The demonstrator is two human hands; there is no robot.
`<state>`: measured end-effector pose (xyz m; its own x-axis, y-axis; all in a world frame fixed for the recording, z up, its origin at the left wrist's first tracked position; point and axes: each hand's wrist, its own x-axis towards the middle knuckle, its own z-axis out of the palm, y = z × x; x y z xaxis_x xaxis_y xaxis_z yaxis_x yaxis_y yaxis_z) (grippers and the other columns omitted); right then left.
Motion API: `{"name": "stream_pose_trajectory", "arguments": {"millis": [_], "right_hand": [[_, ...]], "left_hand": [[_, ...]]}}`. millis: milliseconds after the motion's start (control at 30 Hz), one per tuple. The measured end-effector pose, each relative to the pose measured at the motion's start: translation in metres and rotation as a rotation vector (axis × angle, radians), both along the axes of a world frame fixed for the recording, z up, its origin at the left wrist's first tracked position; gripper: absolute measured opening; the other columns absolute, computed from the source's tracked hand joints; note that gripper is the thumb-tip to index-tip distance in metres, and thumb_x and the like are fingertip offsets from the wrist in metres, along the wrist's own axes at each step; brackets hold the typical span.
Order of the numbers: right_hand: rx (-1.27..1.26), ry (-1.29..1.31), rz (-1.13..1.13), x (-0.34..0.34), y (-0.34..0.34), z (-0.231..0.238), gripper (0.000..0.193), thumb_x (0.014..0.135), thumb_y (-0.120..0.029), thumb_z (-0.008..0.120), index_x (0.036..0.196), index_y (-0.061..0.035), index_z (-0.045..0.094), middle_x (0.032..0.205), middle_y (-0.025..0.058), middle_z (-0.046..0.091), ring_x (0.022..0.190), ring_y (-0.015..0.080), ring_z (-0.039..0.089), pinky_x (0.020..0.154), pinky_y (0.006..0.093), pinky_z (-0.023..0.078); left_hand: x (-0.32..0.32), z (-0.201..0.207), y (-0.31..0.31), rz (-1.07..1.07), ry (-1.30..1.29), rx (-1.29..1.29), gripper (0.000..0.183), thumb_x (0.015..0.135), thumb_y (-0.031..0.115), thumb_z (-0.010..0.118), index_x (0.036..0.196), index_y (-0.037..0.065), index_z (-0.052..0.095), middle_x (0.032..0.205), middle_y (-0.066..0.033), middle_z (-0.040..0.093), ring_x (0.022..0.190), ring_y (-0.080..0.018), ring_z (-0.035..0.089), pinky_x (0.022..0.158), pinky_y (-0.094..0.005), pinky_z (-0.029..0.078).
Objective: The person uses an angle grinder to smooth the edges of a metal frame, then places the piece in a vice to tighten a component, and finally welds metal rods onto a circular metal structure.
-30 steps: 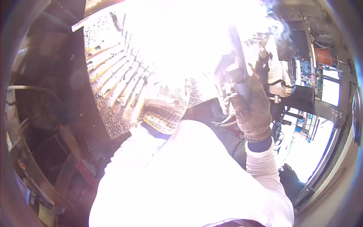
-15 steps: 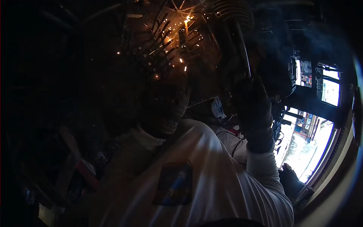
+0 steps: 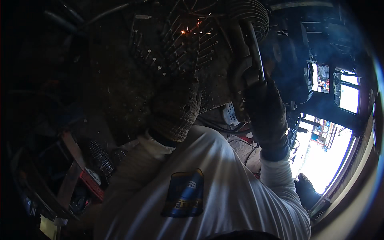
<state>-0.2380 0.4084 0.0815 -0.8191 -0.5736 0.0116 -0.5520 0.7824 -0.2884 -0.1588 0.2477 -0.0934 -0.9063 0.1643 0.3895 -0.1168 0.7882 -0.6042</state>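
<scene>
My left hand (image 3: pixel 176 110), in a dark knitted glove, is curled in at the near edge of a dark metal work surface (image 3: pixel 216 94); whatever it grips is lost in shadow. Just beyond it stand several thin metal rods (image 3: pixel 206 59) in slanting rows. Small orange sparks (image 3: pixel 196 31) glow among their far ends. On the right, my gloved right hand (image 3: pixel 266 114) is closed round the near end of a long dark handle (image 3: pixel 252 52) with a shiny edge. This handle reaches up to a round ribbed wire cage (image 3: pixel 256 20); I cannot tell whether they are joined.
Bluish smoke (image 3: pixel 296 44) hangs at the far right. Bright openings (image 3: pixel 324 148) show beyond it. A white marked piece (image 3: pixel 230 115) and dark cables (image 3: pixel 220 127) lie between my arms. A red tray (image 3: pixel 92 184) and a metal coil (image 3: pixel 100 158) are at lower left.
The bright flare and flying sparks among the rods have faded to a few orange glows. The scene looks lighter, and smoke at right shows more. Both hands stay almost where they were.
</scene>
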Motion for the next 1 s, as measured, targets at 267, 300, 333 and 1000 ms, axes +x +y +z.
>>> {"name": "stream_pose_trajectory", "arguments": {"millis": [267, 300, 333, 1000], "right_hand": [[-0.153, -0.226, -0.173, 0.000, -0.009, 0.003, 0.043, 0.092, -0.010, 0.061, 0.132, -0.0002, 0.050, 0.092, 0.0061, 0.064, 0.077, 0.0110, 0.060, 0.066, 0.0264, 0.051], [0.024, -0.102, -0.039, -0.004, -0.005, 0.002, 0.044, 0.092, -0.010, 0.061, 0.133, -0.0005, 0.049, 0.092, 0.0048, 0.064, 0.077, 0.0103, 0.060, 0.066, 0.0257, 0.050], [0.114, -0.042, 0.029, -0.005, -0.002, 0.000, 0.044, 0.092, -0.010, 0.061, 0.133, -0.0006, 0.048, 0.091, 0.0042, 0.064, 0.077, 0.0100, 0.059, 0.067, 0.0253, 0.050], [-0.143, -0.100, -0.058, 0.004, -0.001, -0.006, 0.065, 0.086, -0.010, 0.065, 0.142, 0.0043, 0.036, 0.113, 0.0193, 0.061, 0.093, 0.0310, 0.067, 0.078, 0.0385, 0.057]], "left_hand": [[0.010, -0.022, 0.009, 0.192, -0.043, -0.385, 0.026, 0.095, 0.017, 0.049, 0.116, 0.008, 0.061, 0.089, -0.0111, 0.061, 0.066, -0.0212, 0.057, 0.052, -0.0375, 0.053], [0.011, -0.019, 0.006, 0.140, -0.097, -0.446, 0.029, 0.095, 0.018, 0.048, 0.120, 0.007, 0.059, 0.087, -0.0125, 0.061, 0.064, -0.0221, 0.057, 0.050, -0.0379, 0.052], [0.013, -0.016, 0.004, 0.087, -0.151, -0.508, 0.032, 0.095, 0.018, 0.047, 0.124, 0.007, 0.057, 0.086, -0.0138, 0.060, 0.063, -0.0229, 0.057, 0.049, -0.0383, 0.052], [0.006, -0.017, 0.005, 0.101, 0.061, -0.306, 0.044, 0.094, 0.039, 0.055, 0.124, 0.006, 0.059, 0.093, -0.0171, 0.059, 0.071, -0.0288, 0.061, 0.053, -0.0484, 0.053]]}}
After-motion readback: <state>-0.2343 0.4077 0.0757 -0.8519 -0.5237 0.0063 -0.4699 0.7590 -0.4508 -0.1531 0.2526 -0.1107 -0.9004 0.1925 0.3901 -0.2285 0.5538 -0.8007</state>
